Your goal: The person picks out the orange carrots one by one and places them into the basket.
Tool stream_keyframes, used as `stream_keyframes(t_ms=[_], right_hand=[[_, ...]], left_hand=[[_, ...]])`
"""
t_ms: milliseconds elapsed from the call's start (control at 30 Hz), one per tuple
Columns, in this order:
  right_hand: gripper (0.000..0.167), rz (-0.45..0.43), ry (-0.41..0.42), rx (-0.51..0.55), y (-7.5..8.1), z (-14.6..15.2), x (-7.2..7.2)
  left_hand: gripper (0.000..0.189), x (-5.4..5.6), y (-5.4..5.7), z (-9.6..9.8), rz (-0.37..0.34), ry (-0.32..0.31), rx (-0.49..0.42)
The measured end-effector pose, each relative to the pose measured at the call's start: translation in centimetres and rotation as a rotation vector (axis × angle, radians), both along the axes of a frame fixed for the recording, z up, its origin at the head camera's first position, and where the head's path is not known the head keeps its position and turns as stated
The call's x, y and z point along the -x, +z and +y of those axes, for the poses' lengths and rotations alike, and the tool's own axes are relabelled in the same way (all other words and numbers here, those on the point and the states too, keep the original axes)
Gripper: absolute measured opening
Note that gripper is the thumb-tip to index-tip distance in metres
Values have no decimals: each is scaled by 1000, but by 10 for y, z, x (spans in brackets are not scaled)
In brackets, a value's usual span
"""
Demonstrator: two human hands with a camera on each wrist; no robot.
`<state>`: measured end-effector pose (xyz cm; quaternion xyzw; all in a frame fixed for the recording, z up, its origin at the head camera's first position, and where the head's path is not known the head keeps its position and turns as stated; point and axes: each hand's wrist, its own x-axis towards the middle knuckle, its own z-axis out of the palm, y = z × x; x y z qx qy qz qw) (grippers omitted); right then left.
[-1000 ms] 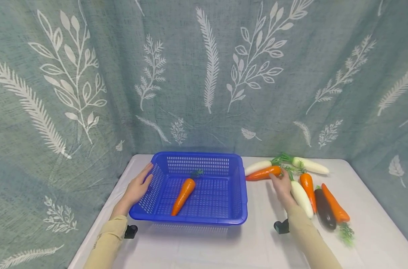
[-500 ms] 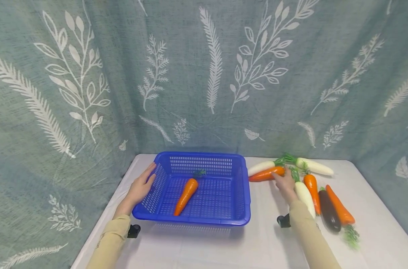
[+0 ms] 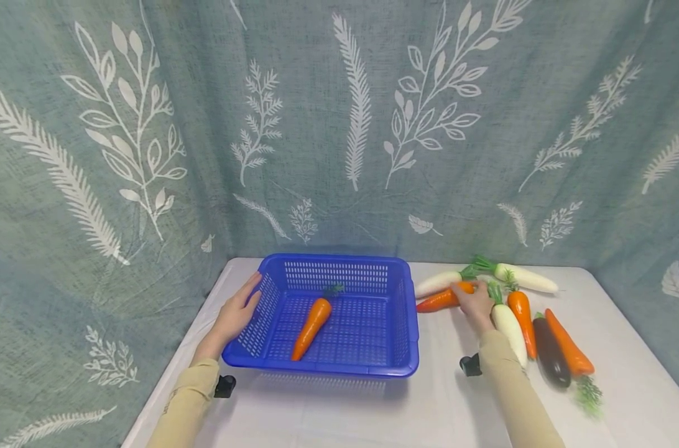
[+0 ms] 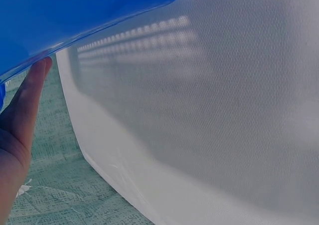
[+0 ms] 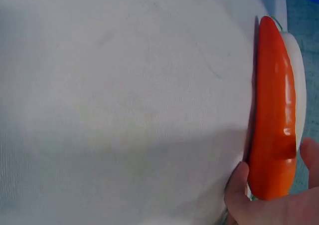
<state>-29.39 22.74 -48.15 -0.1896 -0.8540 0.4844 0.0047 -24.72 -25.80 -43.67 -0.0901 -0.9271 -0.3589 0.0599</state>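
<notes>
My left hand (image 3: pixel 235 316) rests with straight fingers against the left side of a blue plastic basket (image 3: pixel 317 368); in the left wrist view its thumb (image 4: pixel 37 83) meets the basket's rim. Inside the basket lies one orange carrot (image 3: pixel 313 328) with a green top. To the right of the basket, my right hand (image 3: pixel 476 306) grips a second carrot (image 3: pixel 443 301) near its thick end. The right wrist view shows thumb and fingers on either side of that carrot (image 5: pixel 274 105), its narrow end pointing away. Right behind it lies a white radish (image 3: pixel 437 284).
Several vegetables lie right of my right hand: a white radish (image 3: pixel 510 330), a carrot (image 3: pixel 521 320), a dark eggplant (image 3: pixel 553 353) and another carrot (image 3: pixel 569 345). One more white radish (image 3: pixel 526 279) lies at the back. A patterned green curtain (image 3: pixel 328 218) hangs behind the white table (image 3: pixel 317 417).
My right hand has taken hold of the carrot and shifted it slightly nearer, opening a small gap from the radish behind. The left hand stays at the basket; the head view has turned slightly left.
</notes>
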Motion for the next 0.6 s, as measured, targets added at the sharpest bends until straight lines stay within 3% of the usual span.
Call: stream_keyframes(t_ms=[100, 300, 600], right_hand=[[66, 12, -28, 2, 0, -4, -1], [60, 1, -69, 140, 1, -4, 0], [59, -21, 22, 213, 4, 3, -4]], left_hand=[[47, 1, 0, -1, 1, 0, 4], [47, 2, -3, 0, -7, -2, 7], [48, 5, -2, -3, -36, -4, 16]])
